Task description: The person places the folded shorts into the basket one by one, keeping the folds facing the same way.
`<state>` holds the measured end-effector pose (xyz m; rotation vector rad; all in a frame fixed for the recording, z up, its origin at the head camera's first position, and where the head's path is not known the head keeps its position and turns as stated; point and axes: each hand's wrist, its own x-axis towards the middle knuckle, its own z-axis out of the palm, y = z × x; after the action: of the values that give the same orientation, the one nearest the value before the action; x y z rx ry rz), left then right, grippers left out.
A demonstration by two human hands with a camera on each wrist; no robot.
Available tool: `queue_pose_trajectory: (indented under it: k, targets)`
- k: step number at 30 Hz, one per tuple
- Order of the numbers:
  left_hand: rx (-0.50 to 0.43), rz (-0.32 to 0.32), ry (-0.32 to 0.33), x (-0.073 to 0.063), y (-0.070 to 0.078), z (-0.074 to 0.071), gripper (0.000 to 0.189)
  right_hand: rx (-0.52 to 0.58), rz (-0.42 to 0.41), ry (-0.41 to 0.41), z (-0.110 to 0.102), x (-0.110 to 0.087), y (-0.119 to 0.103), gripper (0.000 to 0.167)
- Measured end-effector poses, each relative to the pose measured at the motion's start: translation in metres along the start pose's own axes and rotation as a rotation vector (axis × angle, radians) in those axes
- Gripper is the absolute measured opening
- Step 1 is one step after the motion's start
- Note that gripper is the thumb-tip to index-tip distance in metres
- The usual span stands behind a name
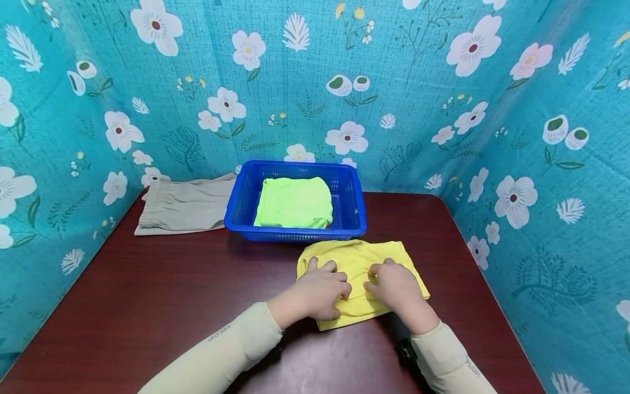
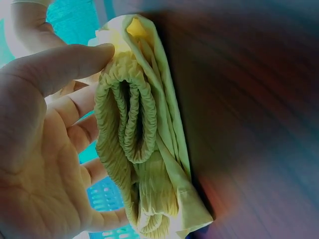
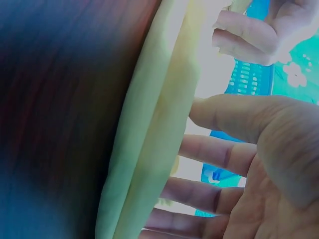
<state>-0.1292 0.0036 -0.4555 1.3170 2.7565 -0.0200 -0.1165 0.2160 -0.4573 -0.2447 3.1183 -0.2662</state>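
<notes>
- The yellow garment (image 1: 358, 282) is laid in flat folds on the dark red-brown table (image 1: 162, 295), at five o'clock from the middle of the head view.
- The left hand (image 1: 320, 290) is set on the garment's nine o'clock side; its fingers are spread and loosely bent, with the thumb and fingertips touched to the cloth.
- The right hand (image 1: 397, 284) is set toward the garment's three o'clock side; its fingers are held apart and fairly straight, and the thumb is rested against the cloth. How firmly either hand is pressed down cannot be told.
- In the left wrist view, a gathered elastic edge (image 2: 127, 124) is shown, with its opening turned toward the camera; in the right wrist view, smooth folded layers are seen edge-on.
- The blue basket (image 1: 295, 232) is placed at eleven o'clock from the yellow garment, just beyond it; whether the two are touching cannot be told.
- A folded bright green garment (image 1: 295, 202) is held inside the basket.
- A grey garment (image 1: 189, 205) is laid at ten o'clock from the yellow one; its three o'clock end is hidden by the basket.
- Both forearms are covered by pale sleeves (image 1: 216, 353).
- The table is bordered by a blue flowered cloth (image 1: 295, 82) at twelve o'clock.
</notes>
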Motion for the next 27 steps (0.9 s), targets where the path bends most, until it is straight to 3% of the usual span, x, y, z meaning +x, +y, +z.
queue_pose_trajectory:
  k: [9, 27]
  targets:
    - [-0.034, 0.008, 0.026, -0.014, -0.012, -0.004, 0.027, 0.017, 0.040, 0.041, 0.005, 0.000, -0.017, 0.017]
    - [-0.095, -0.004, 0.010, -0.034, -0.032, -0.001, 0.027, -0.013, 0.070, 0.053, 0.014, -0.001, -0.050, 0.023]
